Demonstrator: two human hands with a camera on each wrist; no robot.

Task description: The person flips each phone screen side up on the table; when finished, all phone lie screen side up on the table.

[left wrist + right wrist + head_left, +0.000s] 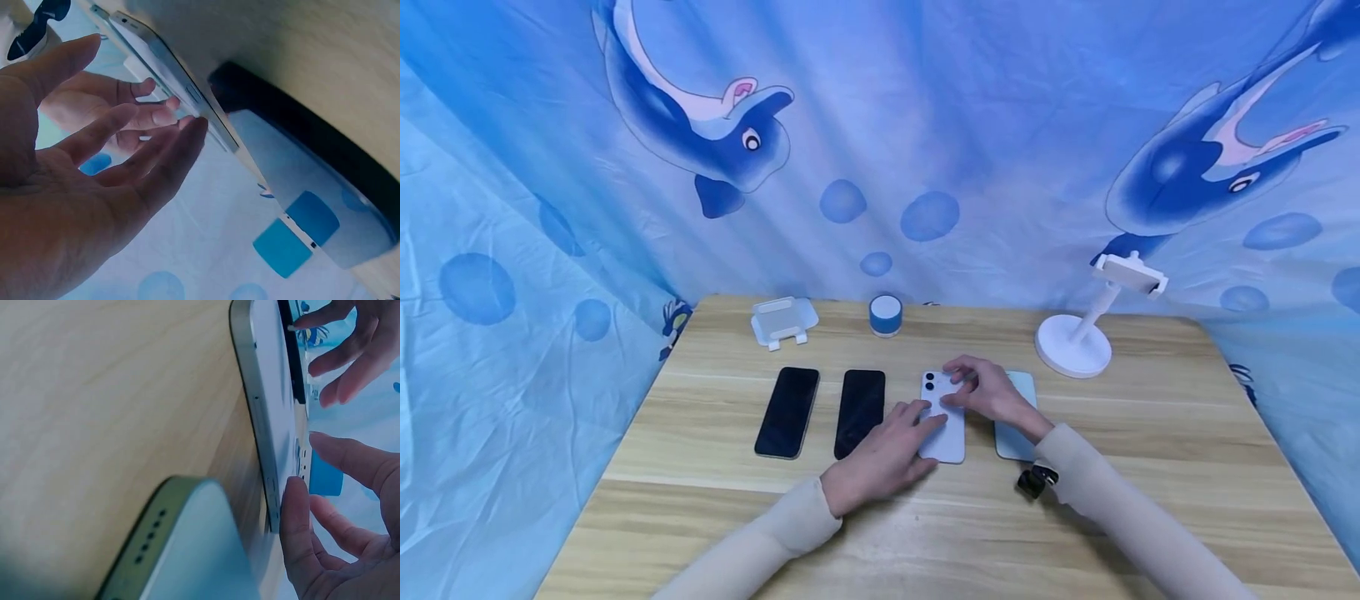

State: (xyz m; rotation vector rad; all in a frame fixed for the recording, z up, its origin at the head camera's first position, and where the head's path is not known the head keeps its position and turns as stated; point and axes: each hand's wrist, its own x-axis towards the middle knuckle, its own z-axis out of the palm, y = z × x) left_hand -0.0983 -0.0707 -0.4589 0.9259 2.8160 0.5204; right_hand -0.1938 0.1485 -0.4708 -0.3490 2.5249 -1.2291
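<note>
The fingers of the left hand (887,454) are spread, with gaps between them, and extend over the lower left part of the white phone (950,440). The fingers of the right hand (988,393) are bent and parted at the upper right of the same phone, with space between thumb and forefinger. No pinch shows on either side; whether any fingertip bears on the casing cannot be told with certainty.

The white phone lies flat on the wooden table (1187,417), rear face up, its two lenses at the far left corner. Two phones with dark faces up lie to its left: the near dark phone (861,400), partly covered by the left hand, and the outer dark phone (787,412). The pale green phone (1013,444) lies to the right, partly beneath the right wrist.

Along the far side are a low white bracket (784,318), a blue cylinder (886,317) and a white stand (1073,357) on a round base. A blue printed curtain (1000,208) hangs behind.

Step in hand, as judged: positioning both hands at the white phone. A secure hold would call for closing the fingertips on opposite edges, clear of the neighbouring phones.
</note>
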